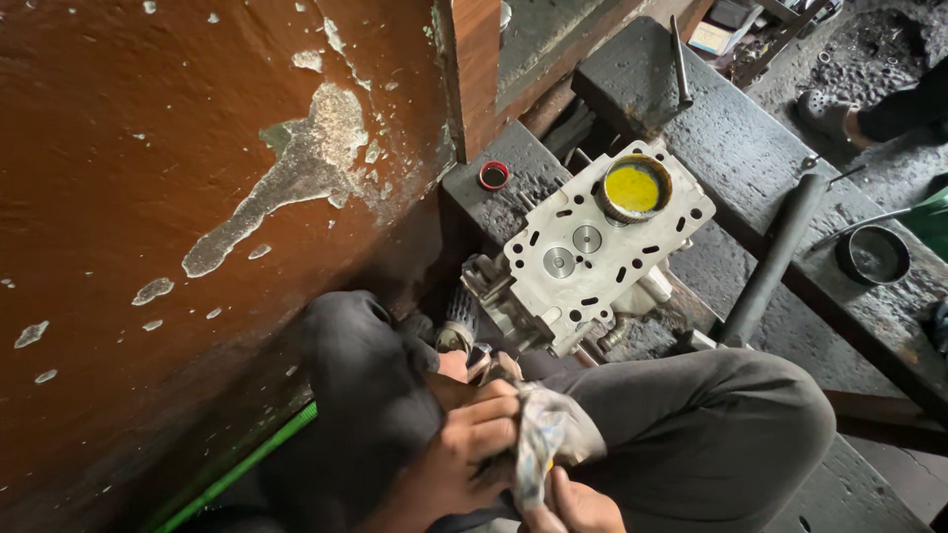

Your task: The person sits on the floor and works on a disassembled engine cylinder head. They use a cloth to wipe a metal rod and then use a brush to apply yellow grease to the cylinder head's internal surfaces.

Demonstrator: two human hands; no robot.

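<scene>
My left hand (464, 449) and my right hand (573, 508) are low in the head view, between my knees. Both clutch a crumpled, dirty rag (538, 439), the left hand's fingers curled over its left side, the right hand gripping it from below. Just beyond my hands a grey metal cylinder head (592, 247) lies on a greasy dark workbench (731, 148), its flat face up with two round valves showing. A round tin of yellow paste (633, 188) rests on the head's far end.
A peeling red-brown wall (178, 197) fills the left. On the bench lie a small red cap (493, 175), a black pipe (775, 259), a dark round lid (873, 254) and a metal rod (680, 59). Another person's foot (825, 111) stands far right.
</scene>
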